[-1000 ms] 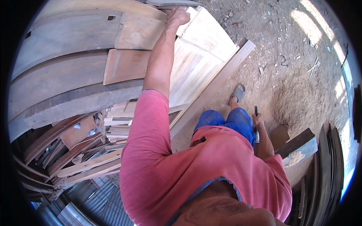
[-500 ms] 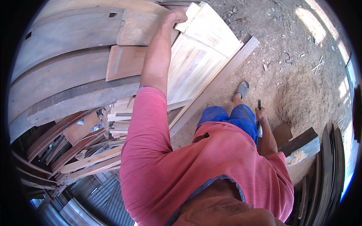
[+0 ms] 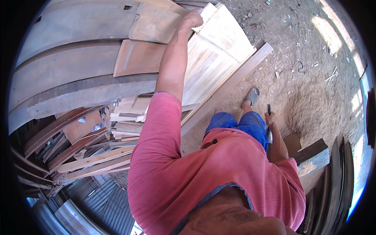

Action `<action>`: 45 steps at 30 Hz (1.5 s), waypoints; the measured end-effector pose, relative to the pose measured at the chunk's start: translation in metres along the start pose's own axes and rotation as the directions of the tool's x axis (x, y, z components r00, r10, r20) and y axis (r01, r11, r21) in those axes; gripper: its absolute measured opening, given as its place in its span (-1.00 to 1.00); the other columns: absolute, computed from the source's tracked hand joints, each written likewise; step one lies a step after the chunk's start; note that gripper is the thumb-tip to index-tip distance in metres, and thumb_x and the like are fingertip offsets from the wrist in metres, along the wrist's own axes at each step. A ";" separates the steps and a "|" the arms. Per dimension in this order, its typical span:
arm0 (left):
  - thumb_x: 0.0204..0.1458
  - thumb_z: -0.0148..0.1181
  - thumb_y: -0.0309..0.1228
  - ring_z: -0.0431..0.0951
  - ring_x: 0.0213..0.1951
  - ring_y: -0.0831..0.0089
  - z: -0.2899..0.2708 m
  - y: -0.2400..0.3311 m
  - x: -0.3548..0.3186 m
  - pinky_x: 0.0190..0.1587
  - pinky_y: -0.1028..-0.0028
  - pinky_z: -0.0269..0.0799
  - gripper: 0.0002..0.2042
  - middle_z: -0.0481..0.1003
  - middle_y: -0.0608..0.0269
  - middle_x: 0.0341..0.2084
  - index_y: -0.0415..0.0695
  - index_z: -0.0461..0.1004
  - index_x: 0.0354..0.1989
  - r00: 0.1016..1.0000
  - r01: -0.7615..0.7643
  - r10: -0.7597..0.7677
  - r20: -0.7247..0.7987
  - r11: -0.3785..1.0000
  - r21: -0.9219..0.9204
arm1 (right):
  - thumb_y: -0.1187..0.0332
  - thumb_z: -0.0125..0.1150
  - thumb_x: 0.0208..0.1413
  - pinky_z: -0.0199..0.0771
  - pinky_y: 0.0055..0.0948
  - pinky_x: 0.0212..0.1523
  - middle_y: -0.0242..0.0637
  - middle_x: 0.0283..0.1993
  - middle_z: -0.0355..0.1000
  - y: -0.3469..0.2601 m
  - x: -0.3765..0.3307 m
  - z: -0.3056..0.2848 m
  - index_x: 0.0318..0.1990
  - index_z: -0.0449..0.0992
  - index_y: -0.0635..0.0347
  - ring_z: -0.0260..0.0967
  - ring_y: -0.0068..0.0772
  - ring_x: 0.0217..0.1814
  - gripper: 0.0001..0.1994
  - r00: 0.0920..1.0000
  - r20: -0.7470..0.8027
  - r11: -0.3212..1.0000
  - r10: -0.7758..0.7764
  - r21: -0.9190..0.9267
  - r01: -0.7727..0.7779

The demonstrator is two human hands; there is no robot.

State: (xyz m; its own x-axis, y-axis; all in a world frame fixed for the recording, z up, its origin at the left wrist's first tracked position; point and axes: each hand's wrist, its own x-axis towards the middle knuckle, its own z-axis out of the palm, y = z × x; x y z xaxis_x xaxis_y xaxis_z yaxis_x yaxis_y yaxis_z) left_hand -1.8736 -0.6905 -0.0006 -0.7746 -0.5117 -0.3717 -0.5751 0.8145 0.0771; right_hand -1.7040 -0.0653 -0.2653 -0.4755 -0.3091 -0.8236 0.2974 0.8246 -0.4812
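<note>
1. While long grey boards (image 3: 70, 58) stretch across the far left, I see pale wood strips (image 3: 96, 159) jumbled nearer, and corrugated metal sheets (image 3: 111, 207) nearest.
2. Right of those boards, the left hand (image 3: 191, 18) reaches out on a straightened arm, curled at the left edge of a pale wooden panel (image 3: 213, 55), toward its far end; I can't tell whether that grip is clamped on it.
3. The panel lies far, around the middle, with a long plank (image 3: 233, 78) along its right side.
4. Further right, past a sandalled foot (image 3: 252, 96), the right hand (image 3: 270, 119) hangs low, its grip closed around a dark-ended tool (image 3: 268, 107).
5. A sawdust heap (image 3: 313, 105) spreads beyond; dark planks (image 3: 337, 176) stand near right.
</note>
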 end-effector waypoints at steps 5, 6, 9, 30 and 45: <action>0.00 0.02 -0.51 0.37 0.25 0.06 -0.004 0.008 -0.014 0.24 0.21 0.35 -0.39 0.38 0.05 0.22 0.05 0.22 0.33 0.997 0.065 -0.066 0.030 0.998 0.013 | 0.11 0.08 0.11 0.50 -0.18 -0.49 0.05 -0.53 0.47 -0.033 -0.019 -0.014 -0.37 0.48 0.43 0.52 -0.07 -0.52 -0.59 0.998 -0.060 1.000 0.014 0.024 -0.013; 0.00 0.02 -0.51 0.37 0.25 0.04 -0.004 0.008 -0.017 0.23 0.20 0.35 -0.38 0.38 0.01 0.21 0.05 0.20 0.34 0.999 0.046 -0.046 0.027 0.999 0.002 | 0.12 0.08 0.10 0.49 -0.19 -0.51 0.04 -0.55 0.47 -0.034 -0.021 -0.015 -0.38 0.48 0.42 0.51 -0.09 -0.54 -0.60 0.999 -0.033 0.998 0.043 0.052 -0.041; 0.01 0.02 -0.51 0.37 0.23 -0.04 0.000 0.009 -0.020 0.22 0.15 0.36 -0.35 0.39 -0.10 0.18 0.06 0.14 0.37 0.998 0.045 -0.044 -0.033 0.999 0.009 | 0.14 0.06 0.11 0.48 -0.20 -0.54 0.02 -0.56 0.46 -0.026 -0.019 -0.016 -0.39 0.48 0.41 0.51 -0.12 -0.57 -0.61 0.998 -0.063 1.000 0.001 -0.028 -0.003; -0.05 0.10 -0.48 -0.04 0.34 -0.17 0.067 0.009 -0.118 0.34 -0.05 -0.18 -0.47 -0.19 -0.27 0.44 -0.02 0.44 0.21 0.930 -0.025 0.044 -0.365 0.998 0.055 | 0.06 0.02 0.12 0.51 -0.11 -0.32 0.09 -0.47 0.51 -0.004 0.012 -0.003 -0.21 0.50 0.46 0.56 0.01 -0.39 -0.52 0.978 0.004 0.968 -0.210 -0.138 0.209; 0.03 0.06 -0.45 0.56 -0.03 -0.14 0.002 0.018 -0.055 0.05 0.04 0.45 -0.66 0.56 -0.26 -0.17 -0.28 0.46 -0.01 0.973 0.020 0.008 -0.229 0.993 0.120 | 0.08 0.05 0.11 0.56 -0.16 -0.33 0.11 -0.47 0.50 0.002 0.012 0.004 -0.24 0.50 0.48 0.56 -0.03 -0.44 -0.52 0.983 -0.183 0.994 0.025 -0.103 -0.044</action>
State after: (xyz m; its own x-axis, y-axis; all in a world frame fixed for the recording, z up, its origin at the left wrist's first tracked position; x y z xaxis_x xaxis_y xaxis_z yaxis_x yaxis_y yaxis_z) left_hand -1.8408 -0.6470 0.0195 -0.8190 -0.5542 -0.1488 -0.5547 0.8310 -0.0418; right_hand -1.7060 -0.0690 -0.2770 -0.6116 -0.1969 -0.7663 0.2313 0.8818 -0.4111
